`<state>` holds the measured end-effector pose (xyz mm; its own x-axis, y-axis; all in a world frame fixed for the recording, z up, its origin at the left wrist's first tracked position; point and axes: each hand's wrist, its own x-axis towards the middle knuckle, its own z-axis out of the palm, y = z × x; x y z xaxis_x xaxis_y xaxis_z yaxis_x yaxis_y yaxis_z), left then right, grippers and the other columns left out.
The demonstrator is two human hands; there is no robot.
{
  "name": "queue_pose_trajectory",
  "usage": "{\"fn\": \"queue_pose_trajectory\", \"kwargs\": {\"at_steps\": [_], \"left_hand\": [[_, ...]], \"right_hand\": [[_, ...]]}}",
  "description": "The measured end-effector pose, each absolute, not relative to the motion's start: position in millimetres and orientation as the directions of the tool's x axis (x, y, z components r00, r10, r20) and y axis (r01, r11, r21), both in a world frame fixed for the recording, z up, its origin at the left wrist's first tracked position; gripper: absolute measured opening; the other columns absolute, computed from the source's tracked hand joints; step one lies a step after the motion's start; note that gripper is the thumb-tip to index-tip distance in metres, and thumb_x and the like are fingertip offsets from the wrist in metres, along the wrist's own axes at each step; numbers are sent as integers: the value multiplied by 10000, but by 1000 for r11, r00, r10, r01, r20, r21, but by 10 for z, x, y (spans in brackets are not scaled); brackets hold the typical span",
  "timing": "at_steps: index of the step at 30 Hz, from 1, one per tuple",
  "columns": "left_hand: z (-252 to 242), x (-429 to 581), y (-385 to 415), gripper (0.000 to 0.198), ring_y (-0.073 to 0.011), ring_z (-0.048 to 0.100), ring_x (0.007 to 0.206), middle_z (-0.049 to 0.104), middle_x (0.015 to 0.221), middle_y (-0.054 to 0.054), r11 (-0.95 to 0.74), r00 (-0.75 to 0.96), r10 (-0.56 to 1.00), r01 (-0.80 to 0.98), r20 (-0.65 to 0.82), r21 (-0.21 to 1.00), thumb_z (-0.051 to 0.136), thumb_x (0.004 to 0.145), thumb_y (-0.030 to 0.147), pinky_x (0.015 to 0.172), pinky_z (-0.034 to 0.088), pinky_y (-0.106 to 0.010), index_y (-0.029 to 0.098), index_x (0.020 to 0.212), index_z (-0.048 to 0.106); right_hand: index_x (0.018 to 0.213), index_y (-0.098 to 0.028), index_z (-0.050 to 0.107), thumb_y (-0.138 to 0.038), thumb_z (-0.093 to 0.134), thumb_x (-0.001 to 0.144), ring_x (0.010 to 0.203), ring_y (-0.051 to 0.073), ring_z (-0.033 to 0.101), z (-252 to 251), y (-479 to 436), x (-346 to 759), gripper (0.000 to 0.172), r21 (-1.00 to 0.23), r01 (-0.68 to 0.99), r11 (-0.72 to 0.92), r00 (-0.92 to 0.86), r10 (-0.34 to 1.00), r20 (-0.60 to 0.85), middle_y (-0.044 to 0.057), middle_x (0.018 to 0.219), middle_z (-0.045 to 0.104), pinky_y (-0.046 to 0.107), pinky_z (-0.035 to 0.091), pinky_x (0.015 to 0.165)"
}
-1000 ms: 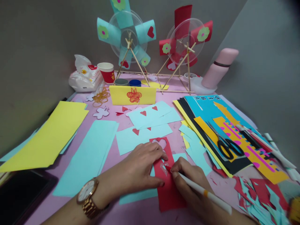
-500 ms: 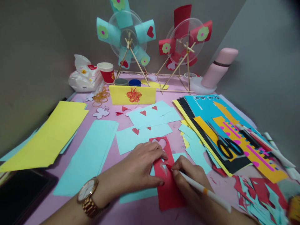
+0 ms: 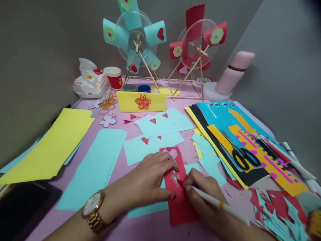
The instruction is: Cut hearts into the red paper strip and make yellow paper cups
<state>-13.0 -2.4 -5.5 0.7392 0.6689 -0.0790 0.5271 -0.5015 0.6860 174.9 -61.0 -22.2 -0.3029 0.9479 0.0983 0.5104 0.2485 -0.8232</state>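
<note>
The left hand (image 3: 147,180) lies flat, fingers spread, pinning the red paper strip (image 3: 182,209) to the table (image 3: 150,231), while the right hand (image 3: 200,190), clamped on a craft knife (image 3: 220,206) just beside those fingers, could slip, nicking them or tearing the strip.

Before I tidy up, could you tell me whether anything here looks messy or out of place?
Yes: cut red and blue paper scraps lie strewn at the near right, beyond the right hand gripping a white pen.
</note>
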Motion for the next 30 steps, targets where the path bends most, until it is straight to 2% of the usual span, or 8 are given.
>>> {"fn": "queue_pose_trajectory", "kwargs": {"at_steps": [9,19,24,30], "left_hand": [[-63,-136,-29,415,-230,496,1021,543,1039,-15,-502,738,669,531,-81,683,792,666,200,917,377,-369,233,1026,586],[-61,-135,-25,417,-228,498,1027,543,1042,-16,-504,738,670,533,-82,680,777,680,208,920,379,-365,230,1046,579],[-59,-134,-24,426,-230,500,1030,547,1039,-15,-505,740,668,531,-82,680,787,669,209,924,378,-365,230,1042,582],[-86,-143,-29,432,-225,492,1027,543,1040,-15,-516,745,663,525,-72,677,784,670,201,922,373,-358,226,1045,574]], "right_hand": [[741,-233,421,-157,352,845,420,106,373,-249,-621,1770,146,-838,470,277,-355,929,108,-83,545,382,225,285,437],[730,-229,438,-160,346,875,435,101,424,-228,-625,1721,185,-811,527,253,-281,953,114,-78,542,427,213,295,428],[722,-228,429,-171,351,862,379,90,338,-231,-616,1712,170,-819,513,259,-282,951,124,-99,507,348,209,245,373],[731,-226,433,-158,350,854,372,88,335,-230,-600,1697,163,-812,508,286,-304,942,141,-101,503,340,207,248,370]]}}
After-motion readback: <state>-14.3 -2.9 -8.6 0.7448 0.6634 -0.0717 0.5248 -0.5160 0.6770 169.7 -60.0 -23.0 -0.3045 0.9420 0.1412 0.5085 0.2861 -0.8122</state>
